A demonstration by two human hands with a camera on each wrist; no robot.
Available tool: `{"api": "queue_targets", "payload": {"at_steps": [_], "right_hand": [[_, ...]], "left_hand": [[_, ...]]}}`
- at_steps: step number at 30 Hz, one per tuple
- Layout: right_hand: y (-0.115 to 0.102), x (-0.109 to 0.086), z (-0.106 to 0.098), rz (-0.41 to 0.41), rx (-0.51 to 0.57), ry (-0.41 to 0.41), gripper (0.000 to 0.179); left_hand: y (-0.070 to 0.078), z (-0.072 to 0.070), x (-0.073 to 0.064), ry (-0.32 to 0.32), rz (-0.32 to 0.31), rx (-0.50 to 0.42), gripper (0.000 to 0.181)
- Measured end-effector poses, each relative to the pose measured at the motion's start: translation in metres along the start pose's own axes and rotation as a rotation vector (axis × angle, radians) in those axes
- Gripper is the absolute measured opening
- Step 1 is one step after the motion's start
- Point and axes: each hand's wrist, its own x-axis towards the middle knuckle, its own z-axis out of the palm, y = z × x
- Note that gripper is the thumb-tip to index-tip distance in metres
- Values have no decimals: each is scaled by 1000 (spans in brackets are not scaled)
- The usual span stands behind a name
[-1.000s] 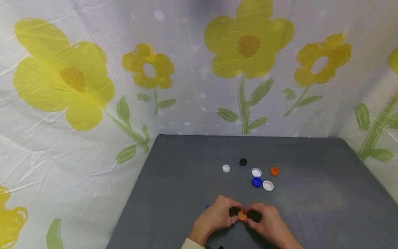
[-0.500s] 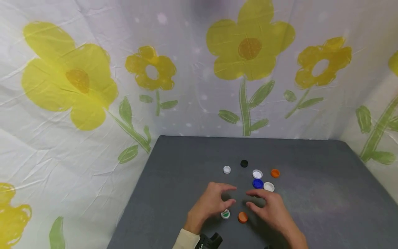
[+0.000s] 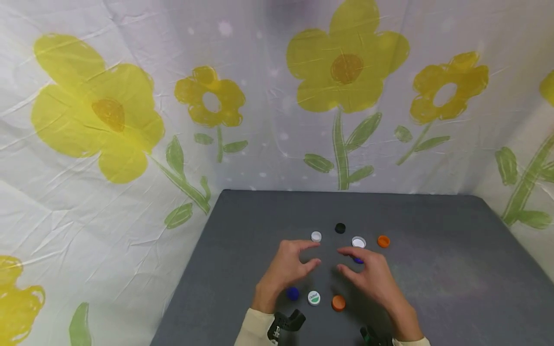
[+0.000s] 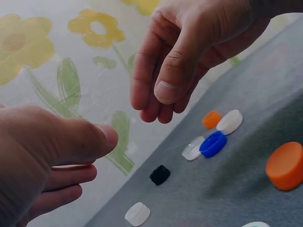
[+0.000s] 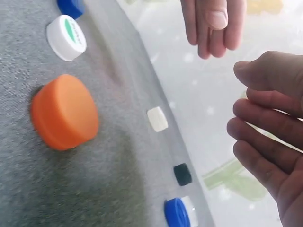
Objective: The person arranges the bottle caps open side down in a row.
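Observation:
My left hand [image 3: 283,269] and right hand [image 3: 372,275] hover above the table, thumbs and fingers apart, facing each other. Neither holds anything. Nearer me than the hands, a row of bottle caps lies on the table: a dark blue cap [image 3: 293,293], a white cap with green print [image 3: 313,298] and an orange cap [image 3: 338,302]. In the right wrist view this orange cap [image 5: 65,113] sits top side up. Beyond the hands lie a small white cap [image 3: 316,236], a black cap [image 3: 340,228] and a white cap [image 3: 358,241]. My right hand partly covers a blue cap [image 3: 358,261].
A second orange cap [image 3: 383,241] lies at the far right of the group. Another white cap [image 4: 230,122], hidden in the head view, shows in the left wrist view. The grey table [image 3: 454,269] meets a flower-printed cloth [image 3: 264,120] behind and at the sides.
Both hands have let go of the front orange cap, drawn apart and risen forward over the table. The white printed cap and the dark blue cap beside it have come into full view.

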Motion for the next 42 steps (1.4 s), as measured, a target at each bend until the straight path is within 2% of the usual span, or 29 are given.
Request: {"api": "queue_targets", "payload": {"at_steps": [5, 16, 23, 36, 42], "right_hand": [[-1, 12, -1, 24, 7, -24, 34], [2, 32, 1, 19, 59, -39, 35], [4, 40, 10, 30, 97, -51, 36], [17, 60, 31, 39, 121, -51, 34], [27, 71, 44, 84, 160, -65, 32]], "left_hand": [[-2, -3, 5, 25, -16, 10, 37], [-6, -10, 19, 70, -41, 2, 36], [-16, -7, 27, 78, -58, -16, 35], [-33, -1, 41, 64, -146, -29, 34], [-45, 8, 48, 64, -171, -54, 35]]}}
